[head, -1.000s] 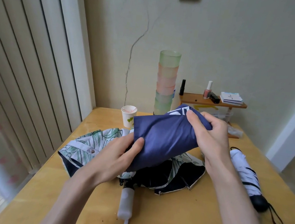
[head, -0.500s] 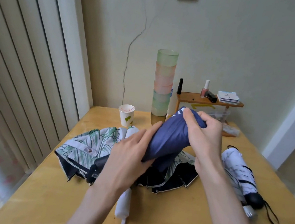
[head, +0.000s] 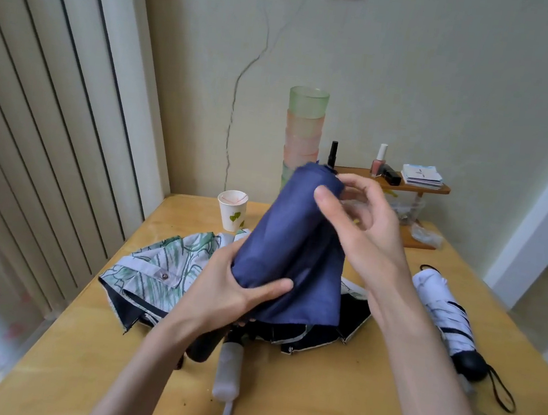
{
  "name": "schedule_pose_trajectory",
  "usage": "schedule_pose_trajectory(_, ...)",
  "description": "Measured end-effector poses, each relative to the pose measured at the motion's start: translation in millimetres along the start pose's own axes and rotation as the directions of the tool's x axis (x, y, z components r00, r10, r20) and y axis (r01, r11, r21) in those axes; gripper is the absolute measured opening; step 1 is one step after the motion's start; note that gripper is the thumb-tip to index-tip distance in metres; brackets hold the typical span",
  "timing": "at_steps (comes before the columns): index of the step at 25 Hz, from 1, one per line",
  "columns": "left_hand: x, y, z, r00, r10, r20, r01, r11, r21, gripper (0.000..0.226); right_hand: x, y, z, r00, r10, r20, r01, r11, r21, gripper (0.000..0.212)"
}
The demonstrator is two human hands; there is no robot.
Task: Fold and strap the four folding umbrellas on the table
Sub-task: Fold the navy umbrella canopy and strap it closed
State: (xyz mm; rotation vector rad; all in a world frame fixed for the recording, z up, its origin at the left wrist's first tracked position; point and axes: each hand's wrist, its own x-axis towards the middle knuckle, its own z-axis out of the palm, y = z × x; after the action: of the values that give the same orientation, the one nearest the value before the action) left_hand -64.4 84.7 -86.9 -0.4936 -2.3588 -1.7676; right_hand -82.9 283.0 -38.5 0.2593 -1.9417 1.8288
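I hold a navy blue umbrella (head: 292, 244) tilted upright above the table (head: 362, 407), its fabric wrapped into a loose roll. My left hand (head: 230, 295) grips its lower end, thumb across the front. My right hand (head: 362, 232) pinches the top end between thumb and forefinger, the other fingers loosely curled. Under it lies a green-and-white leaf-print umbrella (head: 161, 269), unfolded with its dark underside showing, and a white handle (head: 228, 374) points toward me. A dark handle (head: 203, 347) sticks out below my left wrist. A white umbrella with dark stripes (head: 443, 307) lies rolled at the right.
A paper cup (head: 232, 209) and a tall stack of coloured cups (head: 305, 125) stand at the back of the table. A small wooden shelf (head: 406, 186) with nail polish and cards is at the back right. Vertical blinds run along the left.
The navy umbrella is rolled tighter and tipped more upright. My left hand slid down to grip its lower end. My right hand loosened from a full grip to a pinch at the top.
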Motion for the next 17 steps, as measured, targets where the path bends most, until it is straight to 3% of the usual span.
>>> schedule_pose_trajectory(3,-2.1,1.7,-2.8,0.980,-0.197,0.023,0.194,0.928,-0.319,0.040,4.8,17.9,-5.6,0.993,-0.104,0.063,0.115,0.972,-0.205,0.043)
schedule_pose_trajectory(5,-2.1,-0.3,-10.6,0.975,-0.220,0.030,0.213,0.891,-0.401,0.041,3.6,24.9,-7.2,0.989,-0.083,0.125,0.097,0.989,-0.110,0.033)
schedule_pose_trajectory(8,-1.6,-7.8,-20.3,0.977,-0.212,0.031,0.208,0.902,-0.378,0.053,4.6,23.4,-9.4,0.991,-0.107,0.077,0.110,0.993,-0.032,0.019)
schedule_pose_trajectory(13,-0.1,-17.4,-33.9,0.974,-0.227,0.003,0.217,0.929,-0.300,0.061,4.5,10.5,-18.1,0.997,-0.054,0.052,0.048,0.992,0.116,0.012)
schedule_pose_trajectory(15,-1.3,-16.7,-36.4,0.976,-0.217,0.008,0.209,0.931,-0.299,0.066,3.1,8.2,-22.8,0.994,-0.031,0.101,0.016,0.989,0.148,0.019)
schedule_pose_trajectory(17,-1.9,-16.1,-36.4,0.980,-0.198,0.017,0.194,0.934,-0.299,0.069,1.8,8.5,-29.1,0.973,-0.002,0.231,-0.013,0.998,0.061,0.021)
